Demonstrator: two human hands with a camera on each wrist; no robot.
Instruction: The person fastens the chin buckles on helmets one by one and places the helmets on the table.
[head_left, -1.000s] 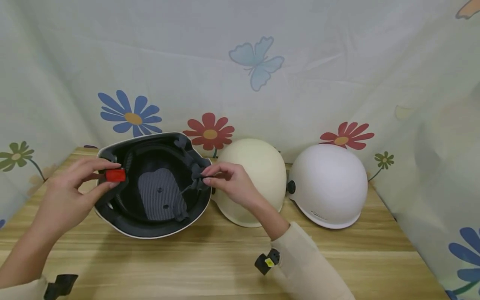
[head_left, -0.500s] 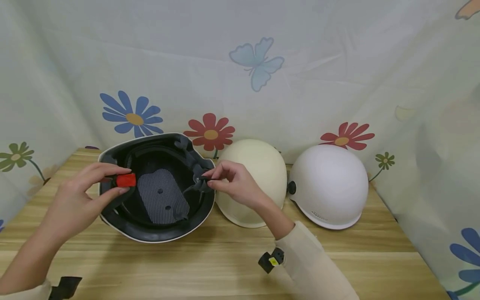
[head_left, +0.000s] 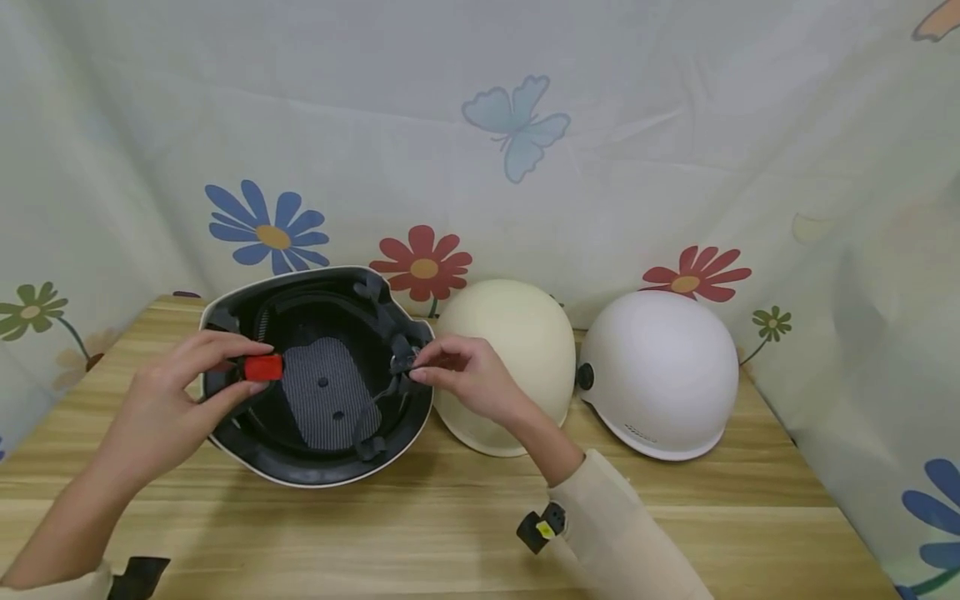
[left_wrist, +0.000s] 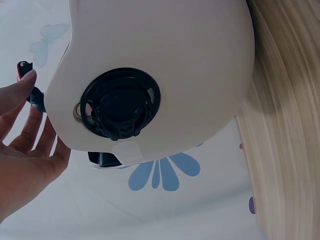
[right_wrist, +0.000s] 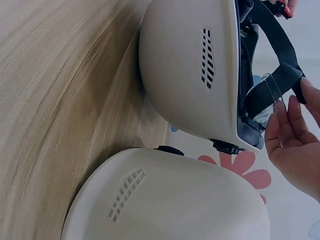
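A helmet [head_left: 315, 472] lies upside down at the left of the table, its black lining and grey ribbed pad [head_left: 326, 396] facing up. Over its left rim my left hand [head_left: 176, 396] pinches a red buckle [head_left: 263, 367] between thumb and fingers. At the opposite rim my right hand [head_left: 476, 379] pinches the dark chin strap [right_wrist: 275, 87] with thumb and fingertips. A clear plastic piece beside the strap shows in the right wrist view. In the left wrist view the helmet's pale side carries a round black fitting [left_wrist: 120, 105], near the left hand.
Right of the held helmet stands a cream helmet [head_left: 517, 358], dome up and close against it. Farther right is a white helmet [head_left: 660, 375] with a black side knob [head_left: 585, 376]. A flowered curtain [head_left: 600, 183] hangs behind the wooden table [head_left: 420, 542].
My left hand has carried the red buckle to the right and slightly down, over the helmet's inside. The right hand keeps hold of the strap, slightly lower. The helmet has shifted slightly right.
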